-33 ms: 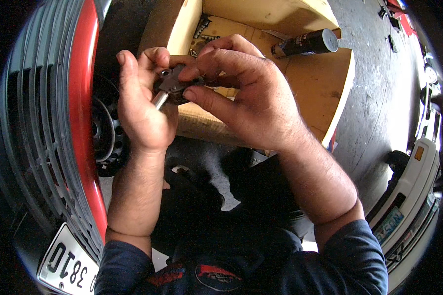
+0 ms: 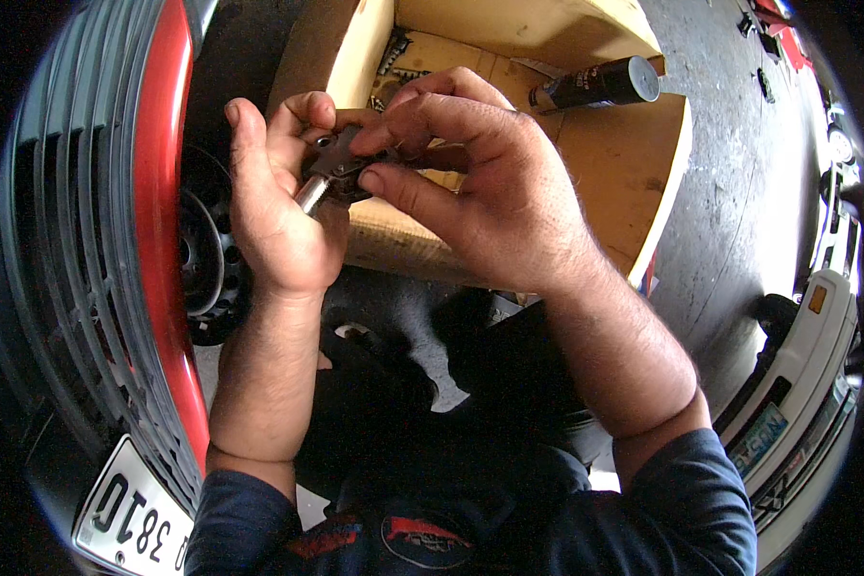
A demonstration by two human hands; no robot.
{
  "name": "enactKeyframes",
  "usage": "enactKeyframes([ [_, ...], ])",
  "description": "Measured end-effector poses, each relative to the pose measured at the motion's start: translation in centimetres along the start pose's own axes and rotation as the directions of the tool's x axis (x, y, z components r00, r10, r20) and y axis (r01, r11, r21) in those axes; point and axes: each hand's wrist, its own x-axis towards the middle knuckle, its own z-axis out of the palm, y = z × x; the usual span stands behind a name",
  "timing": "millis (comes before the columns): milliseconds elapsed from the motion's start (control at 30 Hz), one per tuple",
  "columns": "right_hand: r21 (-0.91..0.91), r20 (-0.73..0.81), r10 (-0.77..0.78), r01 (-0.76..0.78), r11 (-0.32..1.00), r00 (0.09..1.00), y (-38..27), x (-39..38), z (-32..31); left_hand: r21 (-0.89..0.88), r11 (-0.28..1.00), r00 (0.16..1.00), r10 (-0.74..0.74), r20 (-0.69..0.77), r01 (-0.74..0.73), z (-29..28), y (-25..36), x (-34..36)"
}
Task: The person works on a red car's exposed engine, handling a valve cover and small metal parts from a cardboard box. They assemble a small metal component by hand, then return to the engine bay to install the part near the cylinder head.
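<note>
A small dark metal part (image 2: 334,154) with holes in its plate and a short shiny shaft (image 2: 313,194) is held up over the near edge of an open cardboard box. My left hand (image 2: 283,221) cradles it from below, fingers curled behind it and thumb sticking out away from it. Closed in a pinch, my right hand (image 2: 494,182) grips the part's right side between thumb and fingers. The shaft points down toward my left palm and shows ridges. My fingers hide much of the part's right and far sides.
Below my hands sits the cardboard box (image 2: 614,182), with small dark metal pieces (image 2: 394,53) inside. A black spray can (image 2: 600,84) lies across its right side. A car's red trim and grille (image 2: 163,192) stand close on my left, with a wheel (image 2: 202,250) beside them.
The part has turned slightly in my fingers, so ridges now show on the shaft. My left thumb has shifted a little to the left.
</note>
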Motion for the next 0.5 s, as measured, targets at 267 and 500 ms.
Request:
enactKeyframes([
  [267,0.205,0.038,0.272,-0.274,0.940,0.962,0.4,0.4,-0.5,-0.307,0.897,0.948,-0.291,0.130,0.317,0.4,0.8,0.0],
  [500,0.429,0.119,0.173,-0.208,0.879,0.978,0.1,0.4,-1.1,-0.191,0.957,0.975,-0.211,0.066,0.219,1.8,2.0,-1.0],
])
